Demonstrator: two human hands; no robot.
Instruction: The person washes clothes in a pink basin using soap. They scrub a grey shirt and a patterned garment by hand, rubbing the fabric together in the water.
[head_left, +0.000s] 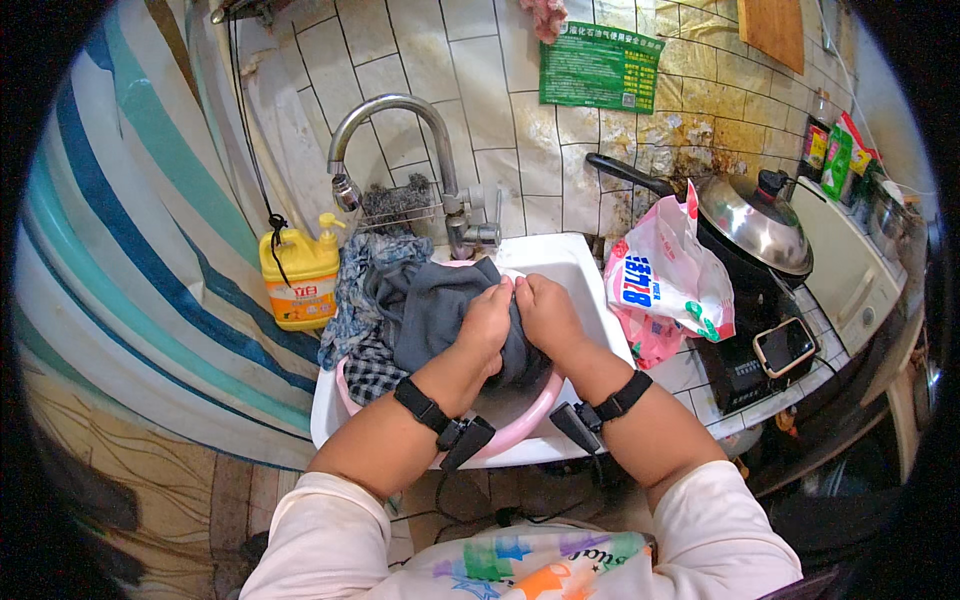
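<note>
Over a pink plastic basin (551, 394) set in a white sink (619, 330), both my hands grip a dark grey cloth garment (439, 311). My left hand (486, 322) is closed on it, thumb up. Right beside it, my right hand (551, 311) pinches the same garment, the thumbs nearly touching. A small pale bit shows at the fingertips; I cannot tell whether it belongs to the garment. Left of the grey cloth, a blue patterned garment (356, 285) drapes over the sink's edge. Below that lies a black-and-white checked cloth (375, 371) at the basin's left rim.
A curved chrome faucet (397, 105) rises behind the basin. At left stands a yellow detergent jug (300, 281) beside a striped curtain (150, 225). To the right are a plastic detergent bag (664, 270), a lidded wok (754, 225) and a phone (785, 346) on a black cooktop (731, 375).
</note>
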